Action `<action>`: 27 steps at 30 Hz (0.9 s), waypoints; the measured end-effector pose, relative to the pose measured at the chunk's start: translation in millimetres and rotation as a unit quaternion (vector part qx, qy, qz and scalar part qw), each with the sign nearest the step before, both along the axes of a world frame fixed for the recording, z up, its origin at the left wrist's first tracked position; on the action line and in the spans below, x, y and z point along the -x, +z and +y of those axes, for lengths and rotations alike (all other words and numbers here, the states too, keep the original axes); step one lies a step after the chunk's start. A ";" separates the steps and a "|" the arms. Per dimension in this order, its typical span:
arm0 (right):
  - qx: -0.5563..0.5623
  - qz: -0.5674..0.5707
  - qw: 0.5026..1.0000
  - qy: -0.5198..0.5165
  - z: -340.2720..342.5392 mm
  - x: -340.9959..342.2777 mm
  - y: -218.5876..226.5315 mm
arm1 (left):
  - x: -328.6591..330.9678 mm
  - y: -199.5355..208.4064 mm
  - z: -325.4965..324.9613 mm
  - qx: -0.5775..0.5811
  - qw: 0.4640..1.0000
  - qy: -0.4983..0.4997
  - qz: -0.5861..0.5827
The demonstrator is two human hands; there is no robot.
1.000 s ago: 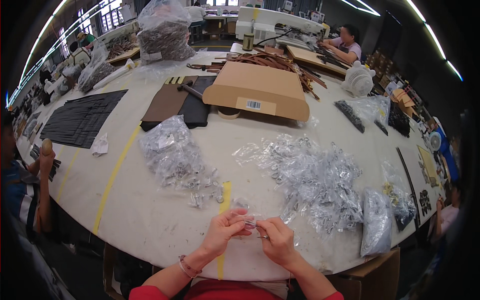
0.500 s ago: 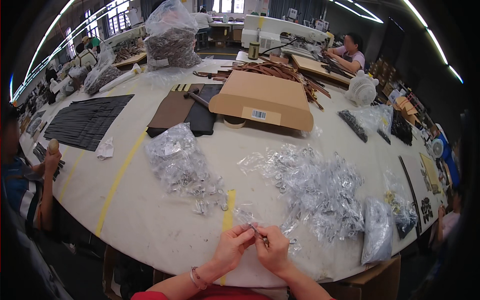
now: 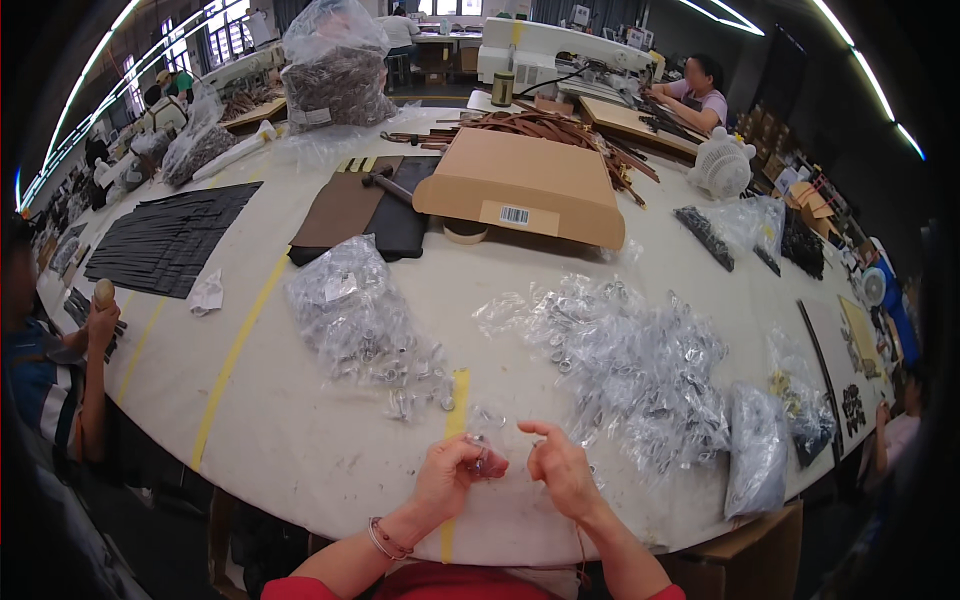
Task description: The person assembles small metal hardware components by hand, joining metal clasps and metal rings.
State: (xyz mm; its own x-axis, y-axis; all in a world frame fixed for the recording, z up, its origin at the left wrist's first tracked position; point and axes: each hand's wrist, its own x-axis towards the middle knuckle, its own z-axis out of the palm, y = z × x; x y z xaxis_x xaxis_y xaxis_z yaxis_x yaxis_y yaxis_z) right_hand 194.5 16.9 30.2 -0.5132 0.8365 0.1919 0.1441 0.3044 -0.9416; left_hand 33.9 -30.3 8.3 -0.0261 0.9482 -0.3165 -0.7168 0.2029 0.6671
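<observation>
Just short of the two heaps, my left hand (image 3: 447,478) is closed, pinching a small shiny metal hook-like piece (image 3: 478,440). Clear plastic film shows over its fingers; the piece's exact kind is too small to tell. My right hand (image 3: 562,472) is apart from it, forefinger stretched toward the left and the other fingers partly curled, with nothing visible in it. Beyond my left hand lies a heap of bagged metal pieces (image 3: 360,310). A larger heap of small clear bags with metal pieces (image 3: 640,370) spreads beyond my right hand.
A cardboard box (image 3: 530,175) lies in mid-table beside a hammer (image 3: 395,187) on dark sheets. Black strips (image 3: 170,240) are at the left, a filled plastic bag (image 3: 755,450) at the right edge. A white fan (image 3: 722,168) stands farther back. Other people sit around the table.
My hands, together before, have come apart. The right has let go and moved right, its forefinger now stretched out; the left keeps its pinch, slightly farther left.
</observation>
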 end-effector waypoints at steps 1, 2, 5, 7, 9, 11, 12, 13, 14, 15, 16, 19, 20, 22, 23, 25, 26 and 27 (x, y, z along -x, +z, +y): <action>0.186 0.069 0.980 -0.013 9.2 -5.6 2.6 | 3.3 1.6 -0.7 -0.001 0.999 -0.053 0.010; 0.188 0.070 0.979 -0.016 15.5 -5.4 10.5 | 5.9 -0.3 -2.9 0.002 0.998 -0.056 0.010; 0.405 -0.012 0.905 0.129 28.5 -6.7 21.4 | 7.5 0.8 -2.6 -0.021 0.966 -0.189 0.176; 0.347 -0.034 0.926 0.143 18.3 -5.3 20.6 | 1.8 13.3 -1.8 -0.017 0.928 -0.170 0.330; 0.237 -0.100 0.958 0.128 6.8 -0.5 16.3 | -1.1 5.5 -2.8 -0.081 0.911 -0.138 0.381; 0.201 -0.099 0.966 0.127 4.9 -1.7 12.1 | -2.1 2.8 -3.3 -0.144 0.885 -0.106 0.429; 0.166 -0.098 0.973 0.126 4.9 -2.0 10.7 | -2.1 3.0 -3.6 -0.154 0.876 -0.100 0.446; 0.166 -0.097 0.973 0.126 5.9 -5.1 15.6 | -1.9 3.0 -3.8 -0.164 0.866 -0.093 0.464; 0.233 -0.070 0.959 0.144 7.7 -11.3 25.4 | -1.0 1.8 -3.7 -0.164 0.866 -0.094 0.464; 0.299 -0.042 0.940 0.160 9.6 -17.0 30.6 | 0.6 -0.1 -3.7 -0.146 0.876 -0.100 0.449; 0.299 -0.042 0.940 0.160 14.0 -21.5 26.4 | 2.3 -1.6 -3.8 -0.127 0.886 -0.106 0.433; 0.413 0.058 0.908 0.046 27.9 -27.9 11.3 | 2.4 0.8 -3.1 -0.186 0.850 -0.148 0.470; 0.413 0.058 0.908 0.046 26.7 -24.8 14.1 | 2.2 -0.9 -3.7 -0.186 0.850 -0.149 0.471; 0.399 -0.012 0.899 0.183 20.0 -17.7 22.8 | 1.8 -6.2 -5.5 -0.246 0.788 -0.105 0.554; 0.350 -0.034 0.918 0.183 13.4 -15.3 23.2 | 0.4 -5.8 -5.0 -0.247 0.789 -0.108 0.553; 0.254 -0.077 0.953 0.147 3.7 -11.1 16.0 | -2.4 -3.4 -3.8 -0.223 0.815 -0.091 0.526; 0.154 -0.119 0.974 0.118 2.0 -7.1 12.9 | -1.7 -3.4 -3.8 -0.222 0.815 -0.090 0.528; 0.167 -0.125 0.973 0.099 1.1 -4.3 14.9 | -1.2 -3.5 -3.7 -0.193 0.834 -0.107 0.506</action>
